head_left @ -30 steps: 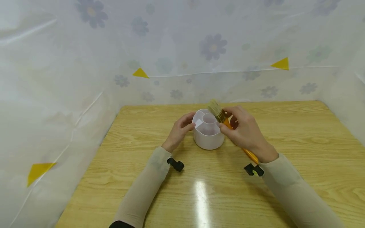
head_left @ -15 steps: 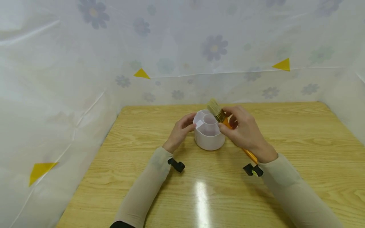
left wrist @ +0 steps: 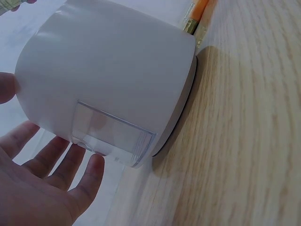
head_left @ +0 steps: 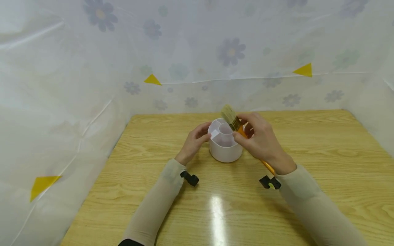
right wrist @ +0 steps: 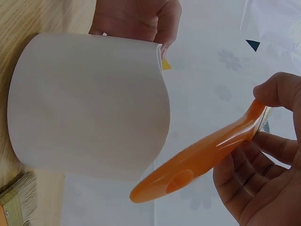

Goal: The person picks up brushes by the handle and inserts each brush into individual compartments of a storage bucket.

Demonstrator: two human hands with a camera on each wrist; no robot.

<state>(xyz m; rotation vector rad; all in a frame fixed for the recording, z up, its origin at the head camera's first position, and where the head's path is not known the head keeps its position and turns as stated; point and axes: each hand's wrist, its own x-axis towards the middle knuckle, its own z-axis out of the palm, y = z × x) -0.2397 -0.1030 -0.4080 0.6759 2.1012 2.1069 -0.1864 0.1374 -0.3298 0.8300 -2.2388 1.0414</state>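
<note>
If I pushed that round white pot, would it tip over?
The white pot would probably slide rather than tip, since it looks wide and low on the table. Its smooth sides might feel slippery. It seems stiff: its wall looks undented where the left hand touches it.

White desk organizer (head_left: 226, 155): a round, glossy container standing upright on the bench (head_left: 246, 218), its rim wavy, its interior divided by partitions around a central circular well. A clear rectangular panel is set into its side. The left hand (head_left: 192, 141) touches its wall. Flat paintbrush (head_left: 235, 124): pale bristles, brassy ferrule and a glossy orange handle pierced near its end; held in the right hand (head_left: 261, 141), tilted, bristles uppermost, overlapping the organizer's rim in the head view, where contact cannot be judged. Second paintbrush (right wrist: 19, 202): partly visible, near the organizer's base.
</note>
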